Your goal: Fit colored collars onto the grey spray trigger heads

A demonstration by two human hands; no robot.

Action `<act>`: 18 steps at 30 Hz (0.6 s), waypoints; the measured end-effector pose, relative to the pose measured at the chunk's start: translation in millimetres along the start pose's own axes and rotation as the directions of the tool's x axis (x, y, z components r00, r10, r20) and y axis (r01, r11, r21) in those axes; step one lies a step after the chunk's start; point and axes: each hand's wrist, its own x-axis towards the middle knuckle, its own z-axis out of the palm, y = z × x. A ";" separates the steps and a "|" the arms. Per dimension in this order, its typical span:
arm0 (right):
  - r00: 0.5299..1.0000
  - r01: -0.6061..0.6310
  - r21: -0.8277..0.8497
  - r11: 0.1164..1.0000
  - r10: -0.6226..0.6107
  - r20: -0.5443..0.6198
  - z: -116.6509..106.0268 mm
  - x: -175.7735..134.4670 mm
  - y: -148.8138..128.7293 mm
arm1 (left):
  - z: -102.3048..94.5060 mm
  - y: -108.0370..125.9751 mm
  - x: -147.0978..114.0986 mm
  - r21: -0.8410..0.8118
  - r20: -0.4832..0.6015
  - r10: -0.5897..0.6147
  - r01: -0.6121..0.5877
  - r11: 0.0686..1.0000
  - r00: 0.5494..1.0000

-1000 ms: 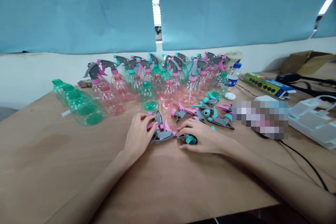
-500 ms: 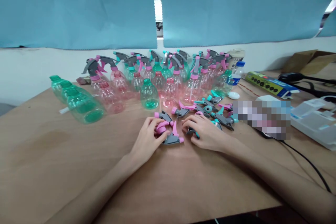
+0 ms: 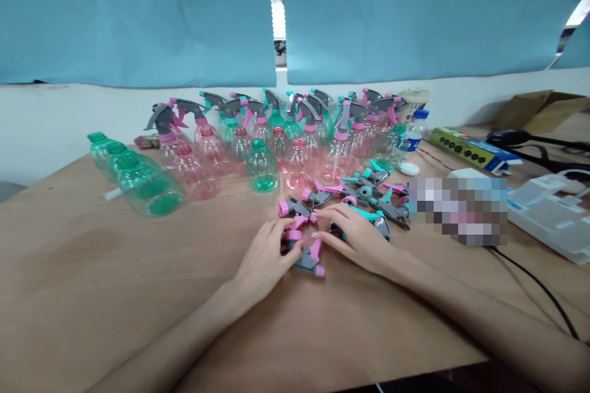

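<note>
- Left hand (image 3: 263, 255): curled, thumb and fingers closed round the near pink spray head (image 3: 306, 263), at table (image 3: 207, 338) level.
- Right hand (image 3: 358, 236): thumb and fingers apart, gripping nothing; teal spray head (image 3: 382, 227) right beside it, partly hidden.
- Second pink spray head (image 3: 298, 210): just beyond left fingers.
- Bottles (image 3: 262, 181): far side, some with heads fitted.

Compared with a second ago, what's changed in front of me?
The left hand has moved right, and the pink-and-gray sprayer head at its fingers has turned, its nozzle swinging nearer you. The right hand no longer encloses the teal collar seen earlier; its thumb and fingertips now point toward the pink parts. The bottles beyond look unchanged.
</note>
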 end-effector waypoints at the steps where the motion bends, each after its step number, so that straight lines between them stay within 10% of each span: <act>1: 1.000 0.009 -0.004 1.000 -0.009 -0.005 -0.4 0.3 0.3 | 1.1 1.6 -0.4 -0.022 0.015 0.041 -0.040 0.999 0.999; 10: 0.986 0.064 -0.069 0.996 -0.053 0.155 1.6 0.3 2.6 | 5.5 9.4 -3.1 -0.105 0.061 0.150 -0.143 0.984 0.987; 18: 0.998 -0.014 -0.084 0.996 0.019 0.055 -10.0 2.2 -1.2 | 3.8 -7.4 4.4 0.026 -0.223 -0.005 0.011 1.000 0.975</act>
